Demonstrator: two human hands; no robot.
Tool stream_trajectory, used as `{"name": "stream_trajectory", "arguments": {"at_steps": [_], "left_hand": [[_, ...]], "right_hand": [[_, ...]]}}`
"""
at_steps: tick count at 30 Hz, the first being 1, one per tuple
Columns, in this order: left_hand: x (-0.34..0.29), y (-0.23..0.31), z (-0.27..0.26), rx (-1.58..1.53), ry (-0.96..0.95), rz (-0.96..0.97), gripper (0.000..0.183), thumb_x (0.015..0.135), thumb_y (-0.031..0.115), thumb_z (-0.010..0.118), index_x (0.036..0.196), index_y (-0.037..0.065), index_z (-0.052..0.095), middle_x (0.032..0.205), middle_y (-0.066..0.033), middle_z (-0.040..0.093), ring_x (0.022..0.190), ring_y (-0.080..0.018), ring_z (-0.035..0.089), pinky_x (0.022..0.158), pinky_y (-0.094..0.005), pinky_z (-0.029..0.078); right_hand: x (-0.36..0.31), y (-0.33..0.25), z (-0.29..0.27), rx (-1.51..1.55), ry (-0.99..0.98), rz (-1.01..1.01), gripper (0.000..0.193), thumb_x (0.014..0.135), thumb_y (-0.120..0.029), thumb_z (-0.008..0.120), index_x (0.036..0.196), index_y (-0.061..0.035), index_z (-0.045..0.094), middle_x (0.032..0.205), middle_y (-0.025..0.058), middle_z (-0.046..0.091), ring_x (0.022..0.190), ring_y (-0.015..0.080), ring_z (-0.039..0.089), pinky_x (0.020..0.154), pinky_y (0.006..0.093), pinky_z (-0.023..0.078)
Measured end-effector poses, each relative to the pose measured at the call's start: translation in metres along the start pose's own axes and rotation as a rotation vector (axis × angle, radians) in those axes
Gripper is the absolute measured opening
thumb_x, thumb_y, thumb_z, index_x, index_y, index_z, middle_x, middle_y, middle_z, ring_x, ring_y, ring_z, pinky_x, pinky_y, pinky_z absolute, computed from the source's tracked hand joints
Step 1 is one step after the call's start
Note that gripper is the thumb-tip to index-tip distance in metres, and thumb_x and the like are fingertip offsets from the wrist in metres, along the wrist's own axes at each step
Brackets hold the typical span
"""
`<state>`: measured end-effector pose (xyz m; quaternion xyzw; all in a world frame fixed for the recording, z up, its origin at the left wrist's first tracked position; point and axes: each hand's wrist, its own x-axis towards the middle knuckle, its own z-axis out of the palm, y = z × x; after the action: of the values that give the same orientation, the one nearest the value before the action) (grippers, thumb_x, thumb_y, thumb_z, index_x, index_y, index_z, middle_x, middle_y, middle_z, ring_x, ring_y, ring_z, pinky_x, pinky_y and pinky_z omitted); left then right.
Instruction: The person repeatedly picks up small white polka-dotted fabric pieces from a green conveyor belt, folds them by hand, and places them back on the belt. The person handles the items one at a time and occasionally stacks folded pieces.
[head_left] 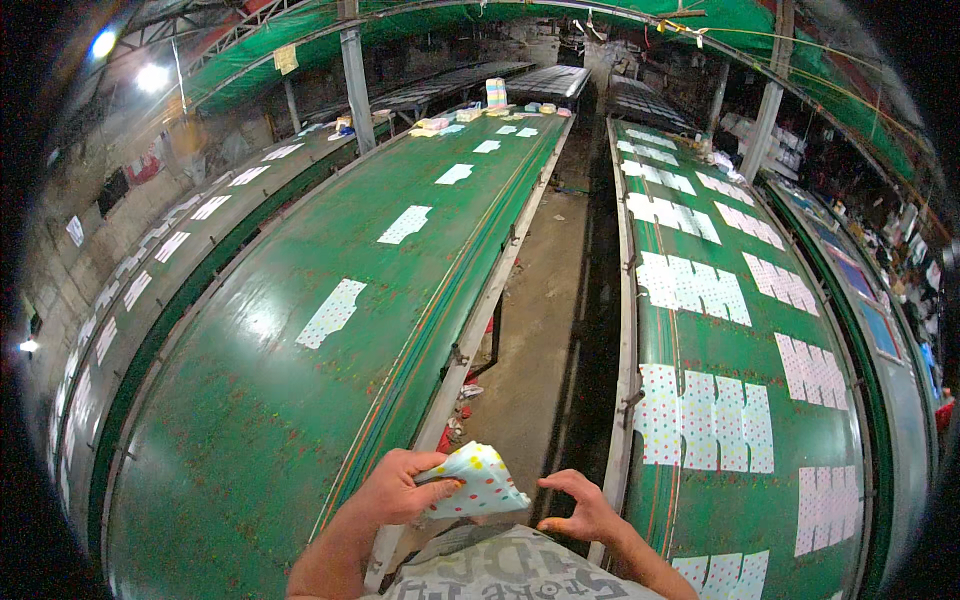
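Observation:
A folded stack of white fabric pieces with coloured polka dots [482, 484] is pinched between the thumb and fingers of my left hand [402, 487], just in front of my body. My right hand [582, 508] hovers a little to the right of the fabric's corner, apart from it. Its thumb and forefinger are spread with nothing between them. On the long green table [230, 430] to my left, single dotted fabric pieces [333, 313] lie in a spaced row running away from me.
Dotted fabric panels [742, 425] lie in rows on another green table [720, 510] at my right. Between the tables runs a narrow aisle [535, 300] with scraps on its floor. Fabric stacks [496, 93] stand at the left table's far end. Metal posts [356, 75] rise beyond.

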<state>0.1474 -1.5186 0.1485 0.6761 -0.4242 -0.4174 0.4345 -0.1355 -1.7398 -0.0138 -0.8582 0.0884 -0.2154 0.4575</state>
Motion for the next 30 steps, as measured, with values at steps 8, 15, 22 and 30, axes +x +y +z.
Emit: {"name": "stream_trajectory", "arguments": {"at_steps": [8,15,22,30], "left_hand": [[0.107,-0.023,-0.028,-0.184,-0.284,0.156,0.031,0.100,0.013,0.081,0.130,0.004,0.077,0.109,-0.0011,0.080,0.089,-0.0074,0.069,0.077,-0.0278,0.056],[0.168,-0.034,-0.100,-0.344,-0.175,0.154,0.028,0.098,0.008,0.082,0.126,0.003,0.079,0.107,-0.0024,0.081,0.087,-0.0062,0.069,0.075,-0.0263,0.056],[0.180,-0.091,-0.167,-0.544,0.452,0.153,0.017,0.095,0.004,0.079,0.110,-0.004,0.079,0.094,-0.0034,0.079,0.079,-0.0086,0.069,0.069,-0.0278,0.055],[0.157,-0.176,-0.176,-0.581,1.065,-0.160,0.014,0.097,0.003,0.076,0.110,-0.001,0.076,0.098,-0.0017,0.077,0.083,-0.0076,0.068,0.075,-0.0289,0.055]], "right_hand": [[0.093,-0.002,-0.026,0.148,-0.078,-0.019,0.088,0.073,-0.041,0.102,0.144,-0.0055,0.064,0.135,0.0161,0.069,0.127,0.0325,0.065,0.110,0.0442,0.050],[0.222,0.033,-0.012,0.352,-0.460,0.165,0.070,0.084,-0.029,0.096,0.140,-0.0006,0.066,0.137,0.0152,0.074,0.125,0.0246,0.068,0.111,0.0442,0.052],[0.310,0.085,0.015,0.249,-0.676,0.469,0.039,0.100,-0.015,0.080,0.135,-0.0001,0.071,0.116,0.0072,0.082,0.103,0.0124,0.068,0.100,0.0367,0.057],[0.439,0.127,0.019,0.383,-0.628,0.557,0.031,0.094,-0.014,0.086,0.121,-0.0013,0.076,0.106,0.0039,0.080,0.096,0.0132,0.072,0.087,0.0333,0.060]]}}
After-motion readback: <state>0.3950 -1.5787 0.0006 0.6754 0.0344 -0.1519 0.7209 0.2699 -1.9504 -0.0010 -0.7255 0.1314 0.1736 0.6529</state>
